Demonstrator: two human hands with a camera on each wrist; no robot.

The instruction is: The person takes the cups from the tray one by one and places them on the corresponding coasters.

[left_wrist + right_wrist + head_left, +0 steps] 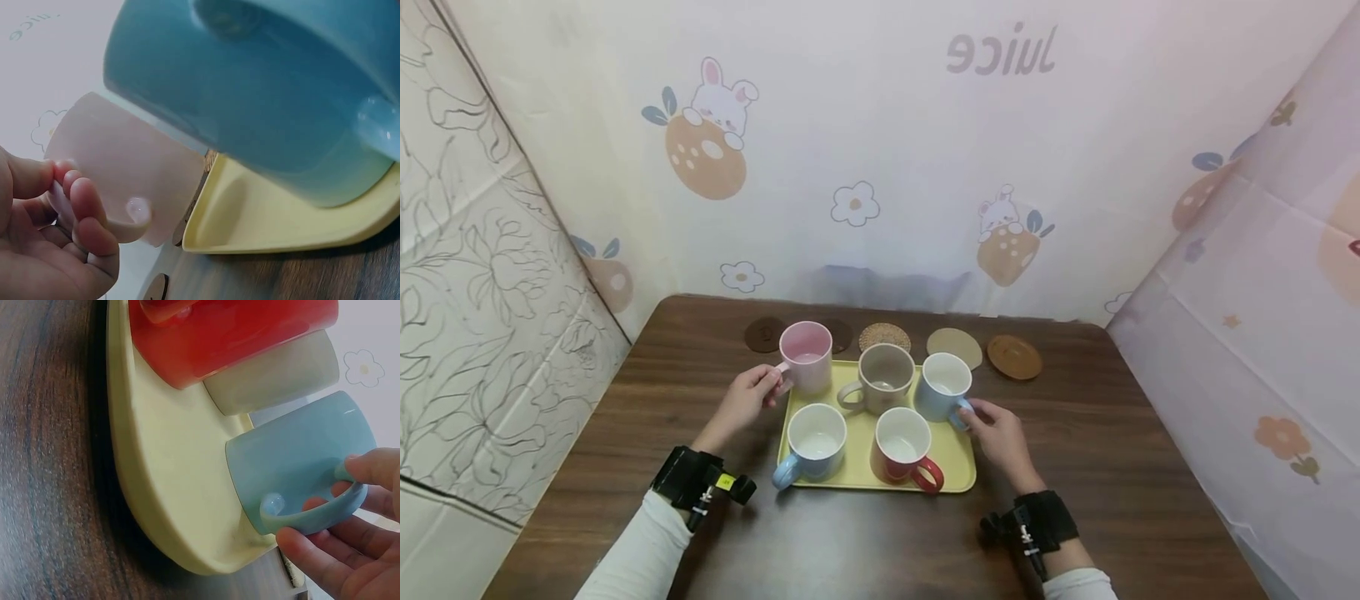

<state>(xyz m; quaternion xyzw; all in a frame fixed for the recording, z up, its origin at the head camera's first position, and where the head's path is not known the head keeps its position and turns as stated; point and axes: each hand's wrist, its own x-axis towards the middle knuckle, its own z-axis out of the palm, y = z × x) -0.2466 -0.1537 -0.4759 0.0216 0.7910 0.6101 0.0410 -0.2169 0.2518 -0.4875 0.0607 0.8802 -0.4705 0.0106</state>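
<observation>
My left hand [755,390] grips the handle of a pink mug [808,362] at the back left corner of a yellow tray [865,475]. I cannot tell whether this mug's base touches the tray. On the right, my other hand [1000,433] pinches the handle of a light blue mug [942,390], also visible as a blue mug [300,462] by the tray's edge in the right wrist view. Between them a grey-beige mug [883,387] stands on the tray. Along the front are another blue mug [816,450] and a red mug [901,454], both white inside.
Behind the tray lie a dark coaster [765,335], another partly hidden by the pink mug, a woven coaster [884,336], a beige coaster [955,347] and a brown one [1015,357]. The wooden table [1097,467] meets a patterned cloth [880,125] at its back edge.
</observation>
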